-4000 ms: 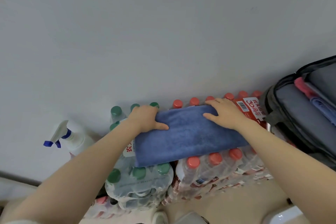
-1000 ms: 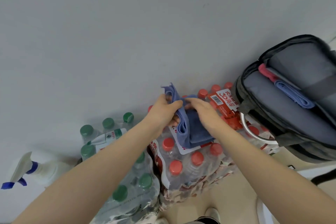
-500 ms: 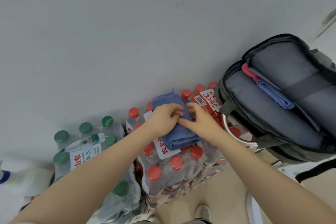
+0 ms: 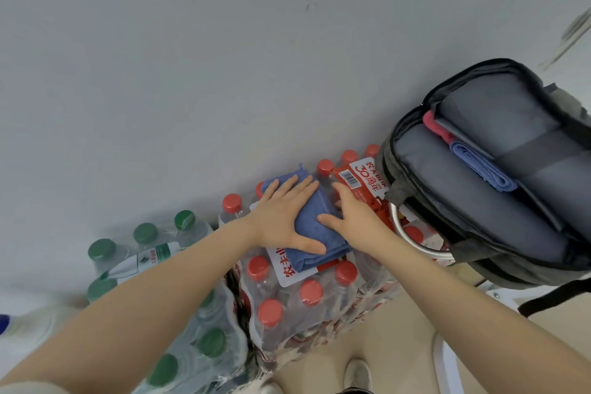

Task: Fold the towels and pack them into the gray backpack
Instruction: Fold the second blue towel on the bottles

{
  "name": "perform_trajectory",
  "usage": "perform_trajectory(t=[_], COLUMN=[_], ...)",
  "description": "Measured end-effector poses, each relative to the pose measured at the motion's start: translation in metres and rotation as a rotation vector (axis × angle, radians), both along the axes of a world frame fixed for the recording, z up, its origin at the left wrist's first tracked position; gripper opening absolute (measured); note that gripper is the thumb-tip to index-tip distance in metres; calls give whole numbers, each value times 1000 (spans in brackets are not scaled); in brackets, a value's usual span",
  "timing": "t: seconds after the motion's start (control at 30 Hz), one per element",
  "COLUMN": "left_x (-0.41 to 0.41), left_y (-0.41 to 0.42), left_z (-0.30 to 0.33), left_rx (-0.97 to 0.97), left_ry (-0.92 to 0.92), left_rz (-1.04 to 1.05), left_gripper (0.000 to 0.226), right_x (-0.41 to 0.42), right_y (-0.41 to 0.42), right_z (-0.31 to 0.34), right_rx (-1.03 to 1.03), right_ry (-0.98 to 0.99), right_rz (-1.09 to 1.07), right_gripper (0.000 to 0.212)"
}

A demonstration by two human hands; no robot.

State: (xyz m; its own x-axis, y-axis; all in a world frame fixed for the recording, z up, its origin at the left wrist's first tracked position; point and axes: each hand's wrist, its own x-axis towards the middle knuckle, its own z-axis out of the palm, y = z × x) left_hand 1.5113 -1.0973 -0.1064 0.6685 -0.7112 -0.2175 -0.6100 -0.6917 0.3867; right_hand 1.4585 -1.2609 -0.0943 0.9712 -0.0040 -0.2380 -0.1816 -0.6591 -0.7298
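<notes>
A folded blue towel (image 4: 315,235) lies on a shrink-wrapped pack of red-capped bottles (image 4: 307,294). My left hand (image 4: 284,214) presses flat on the towel's left half, fingers spread. My right hand (image 4: 351,217) rests on the towel's right edge, thumb on the cloth and fingers curled at its side. The gray backpack (image 4: 479,201) stands unzipped at the right. Inside it sit a folded blue towel (image 4: 483,169) and a pink towel (image 4: 436,126).
A pack of green-capped bottles (image 4: 144,265) sits to the left, against the pale wall (image 4: 224,57). A white spray bottle is blurred at the far left edge. A metal ring-shaped rim (image 4: 412,240) shows under the backpack. A shoe (image 4: 358,374) stands on the beige floor below.
The long towel was folded over into a small bundle. Both hands went from pinching its edges to lying on it, the left now flat. The view swung right.
</notes>
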Motion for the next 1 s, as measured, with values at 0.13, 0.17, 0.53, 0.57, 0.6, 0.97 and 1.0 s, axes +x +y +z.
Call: perform_trajectory(t=[0.13,0.17,0.53,0.57,0.6,0.97,1.0], left_x=[-1,-2,-31,-33,-33,-49,-52], left_y=[21,25,-29,-38,-48,-153,-159], left_z=[-2,-1,57,65,72,75,72], left_rx=[-289,-287,-808,-876,-932,-865,-858], left_ry=[127,120,126,188,235,778,805], left_rz=[-64,-125,-123,-97,-72,-5,-5], left_gripper=[114,116,48,42,40,67,80], right_x=[-1,-1,-38,-41,-43,-97,-97], right_y=[1,0,-57,-66,-74,-158,-164], right_z=[9,14,64,68,77,82,80], right_rx=[82,149,790,736,678,-172,-348], right_ry=[35,48,228,189,125,-444,-483], right_rz=[-100,-147,-397,-440,-486,-324,-353], right_gripper=[58,55,24,36,46,39,33])
